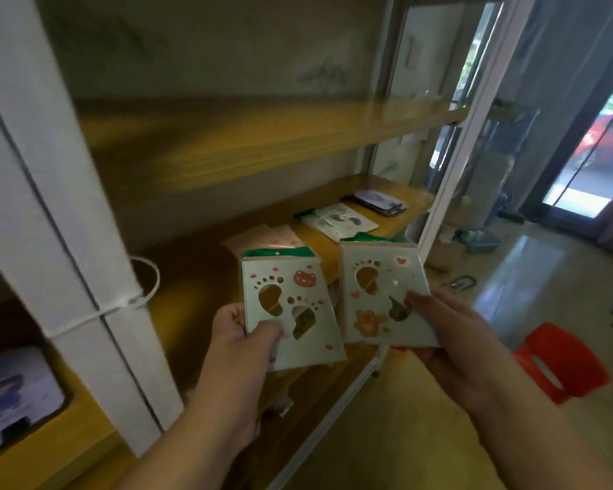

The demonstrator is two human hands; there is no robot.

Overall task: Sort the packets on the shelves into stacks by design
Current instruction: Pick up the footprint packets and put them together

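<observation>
**Two footprint packets held up, one per hand**

L hand pinches left packet at its lower-left corner, thumb on front. R hand grips right packet by its right edge, thumb on front. Both held side by side, apart, in front of wooden shelf. On shelf behind: pink packets, white packets, dark packets.

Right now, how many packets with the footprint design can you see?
3. One packet is in the left hand, one in the right hand, and one lies on the shelf behind. More may be hidden beneath them.
</observation>
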